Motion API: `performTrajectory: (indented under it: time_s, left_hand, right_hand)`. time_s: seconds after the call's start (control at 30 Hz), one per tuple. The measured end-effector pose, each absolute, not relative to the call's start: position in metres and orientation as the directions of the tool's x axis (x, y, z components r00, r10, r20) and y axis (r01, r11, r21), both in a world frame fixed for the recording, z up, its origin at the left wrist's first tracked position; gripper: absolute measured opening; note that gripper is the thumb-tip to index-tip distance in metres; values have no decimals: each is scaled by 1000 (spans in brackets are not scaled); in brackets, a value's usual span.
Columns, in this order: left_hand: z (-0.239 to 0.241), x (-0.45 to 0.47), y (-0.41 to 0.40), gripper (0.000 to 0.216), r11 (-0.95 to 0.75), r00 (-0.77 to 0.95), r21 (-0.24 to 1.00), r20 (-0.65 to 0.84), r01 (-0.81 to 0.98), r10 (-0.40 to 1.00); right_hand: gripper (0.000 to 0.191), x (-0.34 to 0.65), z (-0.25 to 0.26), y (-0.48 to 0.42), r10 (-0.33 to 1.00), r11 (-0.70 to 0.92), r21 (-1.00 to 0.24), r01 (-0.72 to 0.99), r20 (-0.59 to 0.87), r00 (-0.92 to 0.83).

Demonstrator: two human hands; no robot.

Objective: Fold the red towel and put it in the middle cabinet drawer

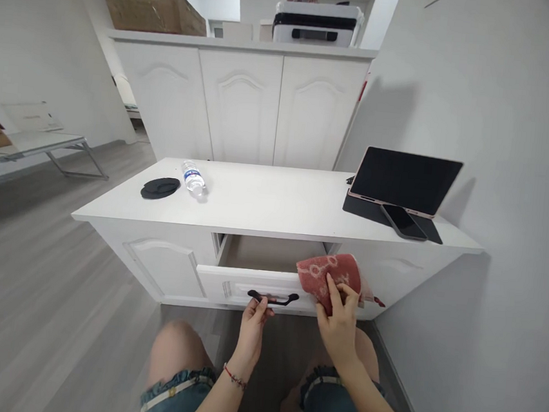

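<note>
My left hand (pixel 253 324) is closed with its fingers curled round the black handle (pixel 273 297) of a white drawer (pixel 247 284), which is pulled partly open from the low white cabinet (pixel 265 205). My right hand (pixel 339 319) grips a folded red patterned cloth (pixel 329 273) and holds it over the drawer's right front edge. The inside of the drawer shows bare wood; nothing else is visible in it.
On the cabinet top lie a water bottle (pixel 193 178), a black round pad (pixel 160 188), a propped tablet (pixel 403 181) and a phone (pixel 403 221). A taller white cupboard (pixel 241 99) stands behind, a grey wall to the right, my knees below.
</note>
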State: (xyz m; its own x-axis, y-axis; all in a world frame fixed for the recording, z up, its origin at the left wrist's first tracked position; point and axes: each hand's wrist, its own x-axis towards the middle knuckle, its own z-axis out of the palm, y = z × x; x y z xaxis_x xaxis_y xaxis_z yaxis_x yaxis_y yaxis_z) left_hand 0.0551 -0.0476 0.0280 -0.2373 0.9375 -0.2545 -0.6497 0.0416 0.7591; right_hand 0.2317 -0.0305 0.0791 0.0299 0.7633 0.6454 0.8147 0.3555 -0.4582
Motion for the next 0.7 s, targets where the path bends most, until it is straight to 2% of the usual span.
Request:
performTrajectory:
  time_s: [0.17,0.43,0.63,0.7]
  left_hand:
    - [26,57,-46,26,17,-251,755,-238,-655,938]
    - [25,60,-47,26,-1,-257,739,-233,-674,938]
    - [23,61,-52,20,-10,-226,636,-259,-772,939]
    - [24,61,-55,16,-4,-236,664,-261,-748,936]
  right_hand:
    - [57,208,71,-28,713,413,-427,805,701,6]
    - [61,170,69,-31,721,509,-380,773,678,-142]
    - [60,142,76,-32,708,573,-335,748,661,-246]
    - [59,133,75,-33,714,575,-314,756,644,-275]
